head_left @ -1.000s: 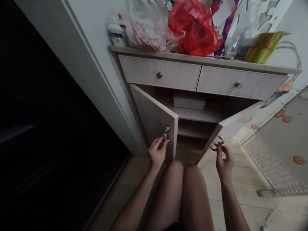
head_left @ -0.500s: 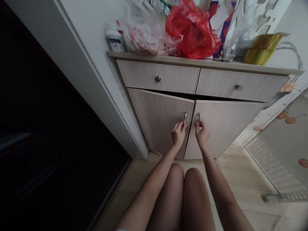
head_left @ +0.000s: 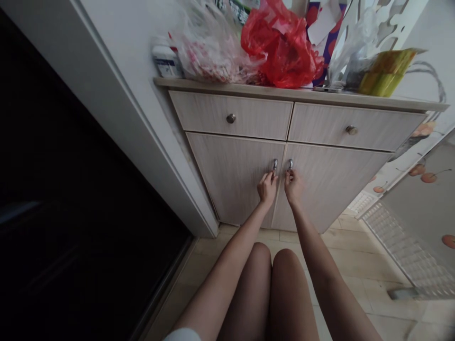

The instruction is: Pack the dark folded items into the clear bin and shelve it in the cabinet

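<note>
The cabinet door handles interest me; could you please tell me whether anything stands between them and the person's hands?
Nothing visible does: the left hand holds the left handle, and the right hand holds the right handle.

Dim grey light, possibly from the right; curved silver metal handles (head_left: 275,164) glint; broad black surface (head_left: 71,213) reads underexposed; edges stretch.
</note>
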The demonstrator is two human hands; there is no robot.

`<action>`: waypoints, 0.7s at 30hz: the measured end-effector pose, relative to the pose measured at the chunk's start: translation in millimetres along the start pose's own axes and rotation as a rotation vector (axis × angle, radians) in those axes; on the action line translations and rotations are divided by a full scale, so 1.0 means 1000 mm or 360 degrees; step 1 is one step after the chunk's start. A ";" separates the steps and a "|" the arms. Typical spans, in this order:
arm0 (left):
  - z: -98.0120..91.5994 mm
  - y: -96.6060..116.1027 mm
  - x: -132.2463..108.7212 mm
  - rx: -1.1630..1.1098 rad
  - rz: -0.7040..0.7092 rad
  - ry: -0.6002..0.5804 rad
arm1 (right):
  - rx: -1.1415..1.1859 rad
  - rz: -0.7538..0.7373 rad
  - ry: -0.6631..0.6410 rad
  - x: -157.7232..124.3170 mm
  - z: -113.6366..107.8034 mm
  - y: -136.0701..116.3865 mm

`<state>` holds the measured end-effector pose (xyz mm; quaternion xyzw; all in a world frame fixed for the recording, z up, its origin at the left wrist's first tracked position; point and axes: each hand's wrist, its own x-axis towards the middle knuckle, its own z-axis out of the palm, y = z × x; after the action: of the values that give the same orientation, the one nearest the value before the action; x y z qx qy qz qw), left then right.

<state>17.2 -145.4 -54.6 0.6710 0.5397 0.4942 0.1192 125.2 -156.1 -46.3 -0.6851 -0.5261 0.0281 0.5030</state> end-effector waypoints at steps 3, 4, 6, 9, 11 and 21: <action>-0.001 0.003 0.005 0.0047 -0.0016 -0.0048 | 0.0017 0.0019 0.0018 0.002 0.003 -0.001; -0.001 0.004 0.006 0.0053 -0.0006 -0.0061 | 0.0029 0.0026 0.0029 0.003 0.003 -0.002; 0.000 0.003 0.008 0.0052 0.0010 -0.0080 | 0.0061 0.0037 0.0039 0.003 0.004 -0.001; 0.001 0.003 0.010 0.0041 -0.0003 -0.0094 | 0.0102 0.0052 -0.0002 0.004 0.004 0.002; 0.003 0.003 0.012 0.0025 -0.0020 -0.0101 | 0.0132 0.0061 -0.0042 0.006 0.003 0.003; -0.051 -0.005 0.011 -0.0491 -0.0371 -0.0344 | 0.0495 0.0108 -0.0112 0.001 -0.019 0.012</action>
<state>-27.4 -153.3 -27.2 0.6269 0.5157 0.4791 0.3339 145.0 -167.0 -45.4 -0.6148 -0.5094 0.1502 0.5830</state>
